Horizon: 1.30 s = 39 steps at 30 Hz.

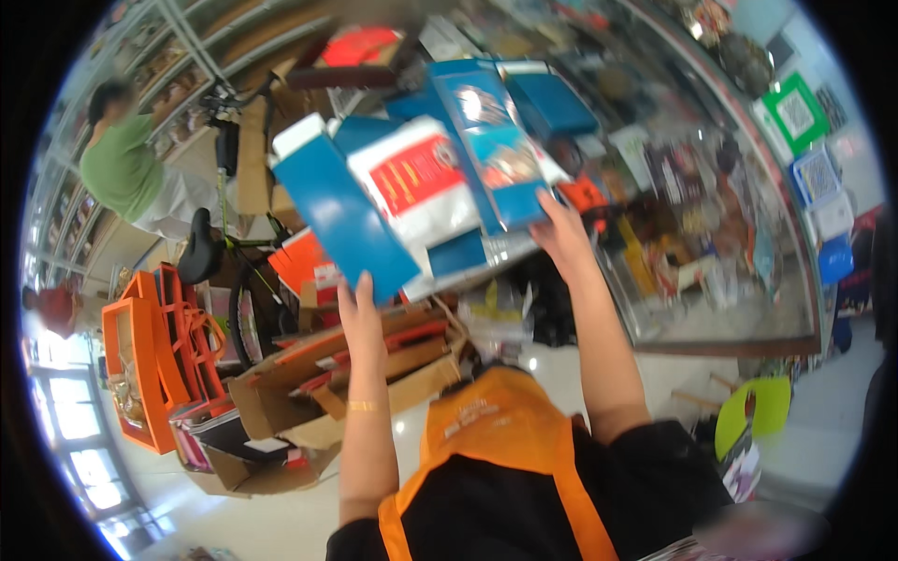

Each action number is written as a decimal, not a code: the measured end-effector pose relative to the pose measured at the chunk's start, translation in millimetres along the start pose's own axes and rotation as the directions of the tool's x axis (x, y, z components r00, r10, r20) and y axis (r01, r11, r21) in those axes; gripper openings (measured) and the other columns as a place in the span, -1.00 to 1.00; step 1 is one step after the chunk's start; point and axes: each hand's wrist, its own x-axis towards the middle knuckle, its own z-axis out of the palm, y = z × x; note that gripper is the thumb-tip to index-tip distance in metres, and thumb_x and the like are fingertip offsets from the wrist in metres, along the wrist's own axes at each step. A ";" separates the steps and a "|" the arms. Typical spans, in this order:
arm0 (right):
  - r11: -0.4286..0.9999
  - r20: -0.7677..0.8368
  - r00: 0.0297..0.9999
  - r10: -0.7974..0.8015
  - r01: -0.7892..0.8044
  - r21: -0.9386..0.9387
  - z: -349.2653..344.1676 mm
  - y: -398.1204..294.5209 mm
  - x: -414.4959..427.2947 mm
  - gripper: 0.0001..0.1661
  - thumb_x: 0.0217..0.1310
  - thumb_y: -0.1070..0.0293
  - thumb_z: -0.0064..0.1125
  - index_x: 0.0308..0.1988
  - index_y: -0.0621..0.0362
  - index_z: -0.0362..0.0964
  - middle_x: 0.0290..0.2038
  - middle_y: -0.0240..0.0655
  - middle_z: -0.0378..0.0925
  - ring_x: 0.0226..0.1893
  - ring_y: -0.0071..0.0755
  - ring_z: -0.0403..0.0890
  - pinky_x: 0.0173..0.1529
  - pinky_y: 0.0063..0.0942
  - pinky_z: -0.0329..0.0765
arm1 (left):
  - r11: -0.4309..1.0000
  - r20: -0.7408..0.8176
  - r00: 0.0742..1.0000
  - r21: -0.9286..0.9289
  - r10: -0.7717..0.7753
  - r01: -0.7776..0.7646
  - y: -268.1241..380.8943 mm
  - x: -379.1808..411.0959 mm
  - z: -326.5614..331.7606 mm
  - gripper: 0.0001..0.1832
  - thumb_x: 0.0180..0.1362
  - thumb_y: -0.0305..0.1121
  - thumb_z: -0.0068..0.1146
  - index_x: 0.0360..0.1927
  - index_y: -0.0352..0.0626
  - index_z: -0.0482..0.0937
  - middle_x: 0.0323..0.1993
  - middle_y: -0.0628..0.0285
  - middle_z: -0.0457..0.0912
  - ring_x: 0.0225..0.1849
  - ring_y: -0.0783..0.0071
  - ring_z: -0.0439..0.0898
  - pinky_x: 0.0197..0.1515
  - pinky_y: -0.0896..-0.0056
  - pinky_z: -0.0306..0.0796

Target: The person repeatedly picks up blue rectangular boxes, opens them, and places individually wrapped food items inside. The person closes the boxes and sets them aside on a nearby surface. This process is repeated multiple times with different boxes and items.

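Observation:
My left hand [360, 315] grips the lower end of a flat blue carton [337, 203] whose white flap sticks out at its far end. My right hand [563, 235] has its thumb on the near corner of another blue carton [506, 165], which bears printed pictures and a shiny panel. Between the two cartons lies a white pouch [421, 179] with a red label bearing writing. Part of a further blue piece [456, 252] shows below the pouch. Both hands' fingers are partly hidden under the cartons.
Behind stands another blue box [551, 102] beside a red-filled tray [358, 49]. A glass display counter [729, 294] runs along the right. To the left are a bicycle [200, 245], a person in green [123, 168], orange gift boxes [137, 372] and open cardboard boxes [280, 400].

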 end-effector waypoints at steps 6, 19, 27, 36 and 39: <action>0.983 0.034 0.997 0.070 -0.063 -0.171 -3.7 6.2 77.0 -0.30 0.27 -0.17 0.39 0.08 0.23 0.56 -0.09 -0.41 0.57 -0.26 -0.57 0.60 -0.11 -0.58 0.56 | 0.975 0.148 0.981 0.202 -0.128 0.096 -18.8 56.5 48.3 -0.43 0.48 0.00 0.05 0.34 -0.20 0.36 0.19 0.15 0.50 0.06 0.37 0.56 -0.02 0.30 0.58; 0.970 -0.275 0.931 0.239 -0.245 0.015 -150.6 115.3 33.5 -0.47 0.37 0.00 0.34 0.02 0.21 0.44 -0.18 -0.33 0.58 -0.29 -0.52 0.67 -0.13 -0.54 0.63 | 0.923 0.278 0.932 0.364 -0.233 0.122 -7.9 36.1 118.6 -0.25 0.48 0.17 -0.05 0.40 -0.32 0.26 0.24 -0.07 0.46 0.19 0.12 0.56 0.30 -0.01 0.54; 0.925 -0.284 0.889 0.359 -0.298 0.237 -143.0 139.8 99.0 -0.31 0.23 -0.22 0.42 -0.17 0.24 0.43 -0.36 -0.29 0.58 -0.45 -0.46 0.63 -0.34 -0.46 0.65 | 0.948 0.224 0.947 0.270 -0.232 0.168 2.3 30.2 135.6 -0.24 0.45 0.20 0.00 0.44 -0.20 0.23 0.33 0.08 0.44 0.29 0.13 0.52 0.35 -0.13 0.47; 0.763 -0.031 0.852 -0.522 0.451 -0.463 -26.6 -2.7 70.1 -0.26 0.16 0.01 0.52 0.07 0.34 0.37 0.08 -0.01 0.45 0.02 -0.11 0.56 0.01 -0.24 0.56 | 0.969 0.136 0.975 0.196 -0.176 0.148 -3.3 33.0 143.0 -0.36 0.48 0.03 0.03 0.45 -0.14 0.26 0.28 0.14 0.48 0.23 0.21 0.58 0.16 0.06 0.59; 0.694 0.024 0.857 -0.515 0.433 -0.575 7.1 -17.3 101.7 0.33 -0.10 -0.10 0.64 0.42 0.37 0.04 0.28 0.18 0.27 0.25 0.28 0.39 0.30 0.02 0.42 | 0.973 0.140 0.975 0.175 -0.174 0.148 -7.3 39.9 143.1 -0.41 0.50 -0.08 0.04 0.48 -0.06 0.26 0.28 0.16 0.50 0.23 0.26 0.59 0.17 0.11 0.57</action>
